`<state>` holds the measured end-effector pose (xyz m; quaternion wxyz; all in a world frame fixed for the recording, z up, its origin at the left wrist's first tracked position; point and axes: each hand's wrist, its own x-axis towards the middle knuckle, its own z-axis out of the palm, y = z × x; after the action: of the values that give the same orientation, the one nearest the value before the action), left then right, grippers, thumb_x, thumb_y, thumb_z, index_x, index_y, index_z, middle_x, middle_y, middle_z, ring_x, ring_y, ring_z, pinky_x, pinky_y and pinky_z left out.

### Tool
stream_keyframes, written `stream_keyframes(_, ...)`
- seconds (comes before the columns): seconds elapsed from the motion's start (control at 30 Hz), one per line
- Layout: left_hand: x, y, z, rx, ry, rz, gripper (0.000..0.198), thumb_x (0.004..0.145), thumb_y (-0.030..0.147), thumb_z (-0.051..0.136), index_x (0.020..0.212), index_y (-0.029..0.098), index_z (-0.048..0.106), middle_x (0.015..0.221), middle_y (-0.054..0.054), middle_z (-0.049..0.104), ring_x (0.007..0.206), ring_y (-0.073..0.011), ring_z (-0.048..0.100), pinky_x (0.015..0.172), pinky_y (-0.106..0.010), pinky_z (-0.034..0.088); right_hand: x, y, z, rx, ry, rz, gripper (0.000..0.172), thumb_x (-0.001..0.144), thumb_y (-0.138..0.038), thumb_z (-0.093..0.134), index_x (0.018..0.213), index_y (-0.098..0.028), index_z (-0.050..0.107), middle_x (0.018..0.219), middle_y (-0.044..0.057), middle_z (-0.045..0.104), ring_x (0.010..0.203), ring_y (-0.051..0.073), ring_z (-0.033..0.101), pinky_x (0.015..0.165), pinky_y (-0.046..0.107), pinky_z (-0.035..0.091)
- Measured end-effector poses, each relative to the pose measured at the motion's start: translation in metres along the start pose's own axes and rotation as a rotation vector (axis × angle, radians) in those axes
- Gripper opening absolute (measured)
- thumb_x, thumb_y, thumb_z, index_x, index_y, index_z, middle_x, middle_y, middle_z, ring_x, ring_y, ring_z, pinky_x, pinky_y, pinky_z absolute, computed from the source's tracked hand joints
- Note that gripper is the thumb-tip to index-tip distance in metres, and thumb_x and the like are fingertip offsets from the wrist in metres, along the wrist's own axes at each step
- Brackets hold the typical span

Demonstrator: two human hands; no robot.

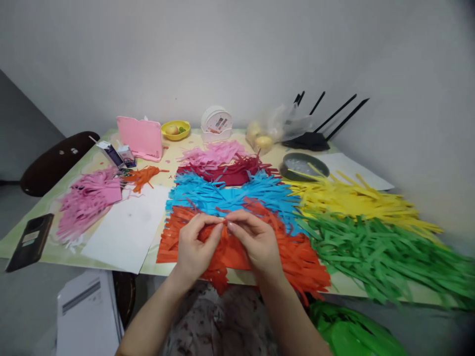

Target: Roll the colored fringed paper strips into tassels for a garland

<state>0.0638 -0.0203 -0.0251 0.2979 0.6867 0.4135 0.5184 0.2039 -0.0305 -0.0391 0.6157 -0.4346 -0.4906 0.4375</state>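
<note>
Both hands meet over a pile of orange-red fringed tissue paper at the table's near edge. My left hand pinches orange-red tissue paper between thumb and fingers, and a fringed end of that colour hangs below it. Close against it, my right hand pinches the same orange-red paper, thumb tip on the twisted part. The exact piece between the fingertips is small and partly hidden. Just behind lie blue fringed paper, then dark red fringed paper and pink fringed paper.
Yellow and green fringed paper spread rightward, beside a grey-green bowl. Leftward lie pink fringes, an orange tassel, white paper and a phone. A pink tablet case and a yellow dish stand behind.
</note>
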Motion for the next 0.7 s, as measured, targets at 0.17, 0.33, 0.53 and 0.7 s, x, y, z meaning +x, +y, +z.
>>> stream_keyframes(0.17,-0.006,0.003,-0.007,0.174,-0.033,0.159,0.008,0.091,0.02,0.058,0.088,0.019,0.065,0.082,-0.003,0.071,0.077,-0.0152,0.063,0.072,-0.029,0.048,-0.006,-0.003,0.006,-0.083,0.018,-0.105,0.01,0.085,-0.029,0.065,0.082,-0.022,0.07,0.078,0.003,0.066,0.072,0.015,0.061,0.064,0.026,0.051)
stream_keyframes(0.33,-0.007,0.008,-0.015,0.347,-0.106,0.269,0.009,0.093,0.019,0.055,0.091,0.019,0.064,0.081,-0.003,0.07,0.076,-0.0163,0.06,0.071,-0.032,0.042,-0.011,-0.005,0.005,-0.205,0.012,-0.19,0.013,0.09,-0.026,0.06,0.08,-0.022,0.067,0.077,0.002,0.065,0.077,0.017,0.06,0.071,0.029,0.048)
stream_keyframes(0.53,-0.01,0.006,-0.01,0.208,-0.091,0.147,0.01,0.092,0.02,0.057,0.088,0.018,0.067,0.081,-0.003,0.071,0.077,-0.0161,0.063,0.072,-0.03,0.046,-0.013,0.0,0.002,-0.25,0.002,-0.187,0.011,0.09,-0.028,0.062,0.082,-0.021,0.065,0.079,0.002,0.064,0.076,0.016,0.059,0.07,0.028,0.047)
stream_keyframes(0.7,-0.016,0.0,0.004,-0.192,-0.075,-0.209,0.006,0.087,0.023,0.063,0.087,0.018,0.066,0.08,-0.002,0.072,0.066,-0.0127,0.066,0.061,-0.023,0.05,-0.014,0.005,0.003,-0.203,0.039,-0.145,0.015,0.089,-0.032,0.063,0.08,-0.02,0.064,0.078,0.002,0.062,0.074,0.016,0.058,0.066,0.027,0.047)
